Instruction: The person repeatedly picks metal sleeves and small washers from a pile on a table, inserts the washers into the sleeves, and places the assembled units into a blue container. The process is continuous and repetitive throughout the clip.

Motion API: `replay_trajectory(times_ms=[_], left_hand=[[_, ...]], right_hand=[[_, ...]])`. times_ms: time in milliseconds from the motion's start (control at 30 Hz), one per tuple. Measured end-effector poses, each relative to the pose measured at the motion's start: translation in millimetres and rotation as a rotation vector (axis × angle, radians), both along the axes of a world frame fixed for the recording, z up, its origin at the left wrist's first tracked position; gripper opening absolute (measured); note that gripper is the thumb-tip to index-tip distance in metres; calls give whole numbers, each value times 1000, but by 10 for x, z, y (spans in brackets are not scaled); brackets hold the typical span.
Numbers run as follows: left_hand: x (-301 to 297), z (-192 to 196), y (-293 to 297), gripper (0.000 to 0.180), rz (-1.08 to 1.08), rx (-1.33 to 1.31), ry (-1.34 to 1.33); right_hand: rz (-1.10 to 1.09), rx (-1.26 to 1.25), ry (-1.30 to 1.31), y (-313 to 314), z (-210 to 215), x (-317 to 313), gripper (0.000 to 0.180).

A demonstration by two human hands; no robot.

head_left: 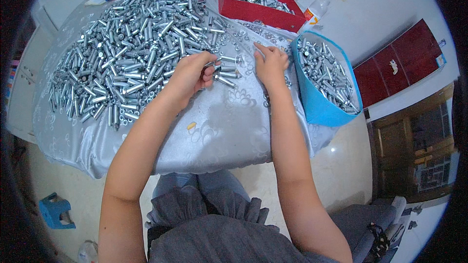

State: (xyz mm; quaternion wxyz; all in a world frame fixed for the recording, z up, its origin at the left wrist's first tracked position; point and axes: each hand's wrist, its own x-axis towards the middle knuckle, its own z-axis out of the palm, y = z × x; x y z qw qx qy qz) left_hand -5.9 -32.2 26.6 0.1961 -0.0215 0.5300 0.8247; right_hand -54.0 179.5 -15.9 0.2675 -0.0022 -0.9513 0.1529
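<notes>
Left hand (187,74) grip clenched around a bunch of silver bolts (225,70), their heads sticking out toward 3 o'clock. Right hand (271,63) grip released, fingers curled, index fingertip touching loose washers (253,31) on the desk (219,131), at 3 o'clock of the bunch. Big bolt pile (131,44) covers the desk from 9 to 12 o'clock of the left hand. Blue bin (324,109) of bolts just right of the right hand; red box (258,9) with bolts at 12 o'clock.
</notes>
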Motion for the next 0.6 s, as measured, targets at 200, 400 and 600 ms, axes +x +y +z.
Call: replay_trajectory(times_ms=[200, 400, 600], left_hand=[[-21, -34, -20, 19, -21, 27, 20], [7, 0, -29, 20, -24, 20, 16], [-1, -14, -23, 20, -21, -16, 24]], right_hand=[[-114, 35, -56, 10, -87, -54, 24], [-130, -120, -107, 8, 24, -20, 16], [-172, -174, -170, 13, 51, -52, 15]])
